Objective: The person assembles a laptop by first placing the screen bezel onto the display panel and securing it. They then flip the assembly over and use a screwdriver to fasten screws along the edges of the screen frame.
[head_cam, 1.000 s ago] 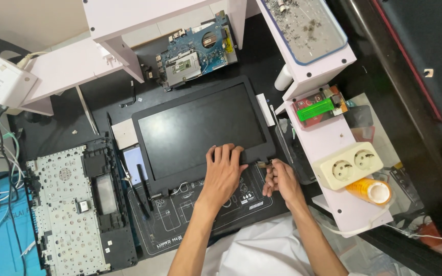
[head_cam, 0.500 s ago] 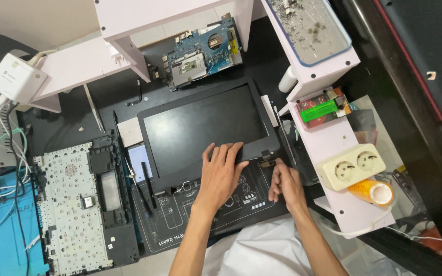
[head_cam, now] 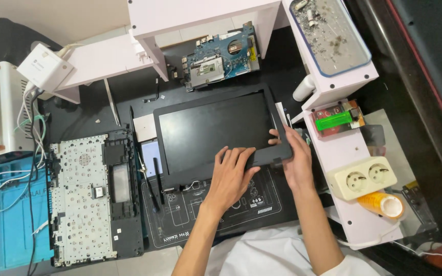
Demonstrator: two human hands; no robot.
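At frame centre, laptop screen panel [head_cam: 216, 134] lies on black work mat [head_cam: 190, 225]; left hand [head_cam: 231, 176] rests flat on its lower edge, right hand [head_cam: 295, 158] grips its lower right corner. Keyboard frame [head_cam: 85, 197] lower left.

Blue circuit board [head_cam: 221, 57], keyboard frame [head_cam: 84, 197], white double socket [head_cam: 365, 177], orange tape roll [head_cam: 382, 203].

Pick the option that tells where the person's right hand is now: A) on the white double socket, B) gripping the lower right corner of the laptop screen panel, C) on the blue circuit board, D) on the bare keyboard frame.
B: the right hand wraps the lower right corner of the black screen panel, while the left hand lies flat on its lower edge.
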